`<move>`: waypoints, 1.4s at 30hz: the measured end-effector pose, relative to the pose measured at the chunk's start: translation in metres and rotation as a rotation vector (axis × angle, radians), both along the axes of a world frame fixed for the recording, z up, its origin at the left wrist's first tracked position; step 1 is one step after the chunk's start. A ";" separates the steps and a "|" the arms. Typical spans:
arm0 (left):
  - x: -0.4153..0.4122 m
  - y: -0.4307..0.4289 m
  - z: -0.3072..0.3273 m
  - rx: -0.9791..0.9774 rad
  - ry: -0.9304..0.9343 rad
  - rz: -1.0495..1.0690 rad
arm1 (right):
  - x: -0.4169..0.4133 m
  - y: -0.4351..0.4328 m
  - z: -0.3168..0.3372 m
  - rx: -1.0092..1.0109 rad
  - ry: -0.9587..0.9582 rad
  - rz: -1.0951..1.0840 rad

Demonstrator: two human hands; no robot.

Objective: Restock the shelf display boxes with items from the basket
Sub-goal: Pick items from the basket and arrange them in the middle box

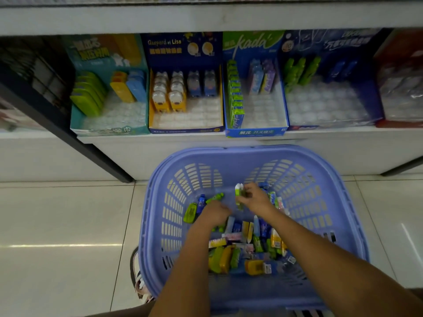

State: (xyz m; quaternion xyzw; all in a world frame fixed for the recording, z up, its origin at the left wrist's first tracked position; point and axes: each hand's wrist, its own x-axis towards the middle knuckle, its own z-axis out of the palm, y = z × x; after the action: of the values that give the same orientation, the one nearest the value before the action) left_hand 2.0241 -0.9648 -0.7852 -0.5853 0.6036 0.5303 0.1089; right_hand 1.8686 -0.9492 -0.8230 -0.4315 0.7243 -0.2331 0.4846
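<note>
Tiled floor (64, 225), display boxes (185, 129) beyond the fingers | right hand (257, 199) pinches green-white item (239, 191) in basket (258, 152) | left hand (216, 213) curled, grip unclear

The left hand (216, 212) faces down among the wares in the basket (229, 152), its fingertips hidden, so whether it holds anything cannot be told. The right hand (256, 199) is blurred, and the white-green item (239, 191) it pinches is too smeared to identify. The red box (402, 88) is cut by the right edge. A shoe (139, 280) is mostly hidden behind the basket.
</note>
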 end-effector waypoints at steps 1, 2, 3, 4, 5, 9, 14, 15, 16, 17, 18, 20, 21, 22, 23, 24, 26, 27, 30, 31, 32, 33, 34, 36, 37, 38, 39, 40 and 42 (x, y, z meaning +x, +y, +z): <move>-0.001 0.002 0.001 0.001 0.022 0.009 | -0.001 0.000 0.004 0.023 -0.156 -0.116; -0.003 0.004 0.001 0.028 0.075 0.064 | -0.002 0.001 0.009 0.061 -0.330 -0.221; -0.004 0.006 0.001 0.060 0.150 0.144 | -0.003 0.002 0.013 0.111 -0.506 -0.302; -0.005 0.008 0.002 0.107 0.225 0.243 | -0.005 0.002 0.017 0.153 -0.661 -0.357; -0.006 0.009 0.003 0.154 0.277 0.341 | -0.006 0.003 0.022 0.182 -0.779 -0.389; -0.015 0.010 0.012 0.284 0.503 0.538 | -0.006 0.003 0.039 0.202 -1.020 -0.417; -0.024 0.005 0.040 0.279 0.645 0.540 | -0.002 0.004 0.065 0.038 -0.950 -0.348; -0.024 0.003 0.047 0.263 0.656 0.506 | -0.002 0.005 0.072 -0.012 -0.908 -0.348; -0.025 0.001 0.054 0.239 0.660 0.462 | -0.002 0.006 0.078 -0.063 -0.874 -0.355; -0.025 -0.002 0.062 0.217 0.660 0.406 | -0.003 0.008 0.085 -0.108 -0.850 -0.366; -0.025 -0.004 0.070 0.187 0.640 0.343 | -0.004 0.010 0.091 -0.146 -0.823 -0.374; -0.028 -0.009 0.088 0.095 0.566 0.230 | -0.003 0.014 0.106 -0.204 -0.733 -0.379; -0.029 -0.010 0.097 0.021 0.516 0.174 | -0.003 0.016 0.114 -0.228 -0.684 -0.372; -0.030 -0.011 0.105 -0.067 0.463 0.115 | -0.004 0.017 0.122 -0.246 -0.647 -0.352; -0.031 -0.011 0.114 -0.149 0.425 0.063 | -0.005 0.017 0.130 -0.261 -0.622 -0.320; -0.031 -0.011 0.122 -0.211 0.414 0.034 | -0.006 0.018 0.139 -0.273 -0.609 -0.284; -0.032 -0.008 0.139 -0.273 0.464 0.054 | -0.011 0.016 0.156 -0.291 -0.627 -0.251; -0.032 -0.007 0.148 -0.305 0.495 0.082 | -0.014 0.015 0.164 -0.312 -0.656 -0.263; -0.032 -0.008 0.173 -0.373 0.618 0.223 | -0.023 0.008 0.192 -0.462 -0.669 -0.401; -0.030 -0.009 0.180 -0.373 0.678 0.287 | -0.029 0.004 0.200 -0.509 -0.620 -0.468; -0.028 -0.009 0.187 -0.376 0.726 0.343 | -0.036 0.001 0.207 -0.534 -0.548 -0.508; -0.025 -0.010 0.194 -0.384 0.758 0.390 | -0.042 -0.003 0.213 -0.537 -0.467 -0.513; -0.023 -0.011 0.199 -0.392 0.783 0.436 | -0.048 -0.007 0.218 -0.525 -0.392 -0.491; -0.018 -0.012 0.205 -0.401 0.842 0.534 | -0.055 -0.015 0.227 -0.478 -0.296 -0.398; -0.017 -0.013 0.207 -0.402 0.868 0.577 | -0.057 -0.018 0.232 -0.456 -0.222 -0.320; -0.016 -0.014 0.208 -0.406 0.885 0.615 | -0.059 -0.022 0.236 -0.443 -0.095 -0.225; -0.016 -0.015 0.208 -0.409 0.896 0.649 | -0.061 -0.026 0.240 -0.446 0.062 -0.130; -0.015 -0.016 0.207 -0.413 0.903 0.681 | -0.063 -0.031 0.244 -0.470 0.201 -0.054; -0.014 -0.019 0.203 -0.421 0.897 0.721 | -0.064 -0.042 0.252 -0.538 0.369 -0.009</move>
State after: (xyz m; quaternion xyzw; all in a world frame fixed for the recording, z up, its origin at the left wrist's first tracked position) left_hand 2.0103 -0.9833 -0.5819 -0.4814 0.4463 0.5978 -0.4601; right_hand 1.8041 -0.9914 -0.5710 -0.5757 0.7144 -0.3361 0.2125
